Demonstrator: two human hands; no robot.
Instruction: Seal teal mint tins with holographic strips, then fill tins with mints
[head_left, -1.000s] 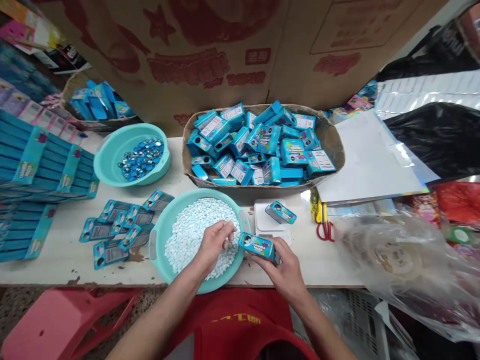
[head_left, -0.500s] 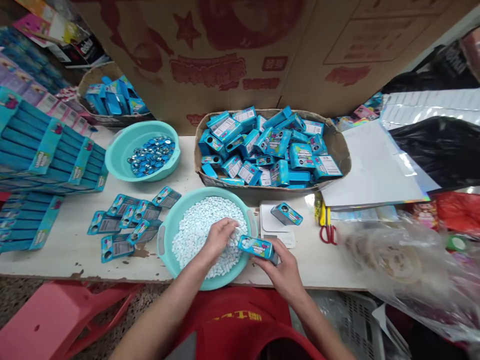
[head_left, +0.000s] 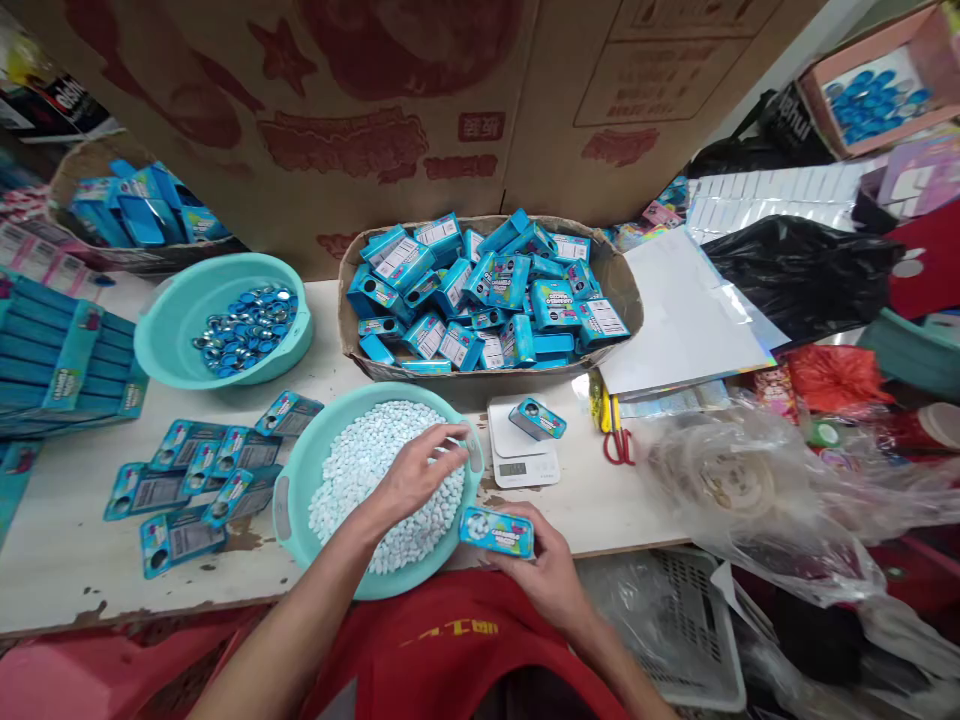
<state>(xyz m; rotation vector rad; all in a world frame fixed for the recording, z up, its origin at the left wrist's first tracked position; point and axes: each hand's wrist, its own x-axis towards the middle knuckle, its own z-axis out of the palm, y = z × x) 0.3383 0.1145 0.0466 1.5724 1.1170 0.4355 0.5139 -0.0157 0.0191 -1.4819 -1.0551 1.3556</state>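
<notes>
In the head view, the left hand (head_left: 420, 470) is above the right part of a turquoise bowl (head_left: 298, 455), which is filled with small white pieces (head_left: 367, 460). Its fingers are bent loosely and a little apart, with the tips toward the bowl's right handle; I cannot tell whether some piece is under them. The right hand (head_left: 546, 565) grips a small blue box (head_left: 497, 532) between the thumb and the fingers, at the right end of this box. The box is held with its printed narrow face up, near the front edge of the worktop (head_left: 585, 515), just beside the right rim of the bowl; whether it touches the rim is not clear. In the round opening at its left end, white pieces can be seen. Behind the right hand is a white scale (head_left: 529, 470) with a small display, and one more blue box (head_left: 537, 418) lies on its upper part. To the right of the scale are a yellow tool (head_left: 606, 408) and red handles (head_left: 619, 447), near a white sheet (head_left: 671, 320). Behind the bowl and the scale, a long cardboard tray (head_left: 628, 285) holds many blue boxes in a mixed heap. A second turquoise bowl (head_left: 169, 335), at the left, contains blue and silvery round pieces (head_left: 247, 330). In front of it, several blue boxes (head_left: 202, 465) lie in a loose group, to the left of the bowl with white pieces.
</notes>
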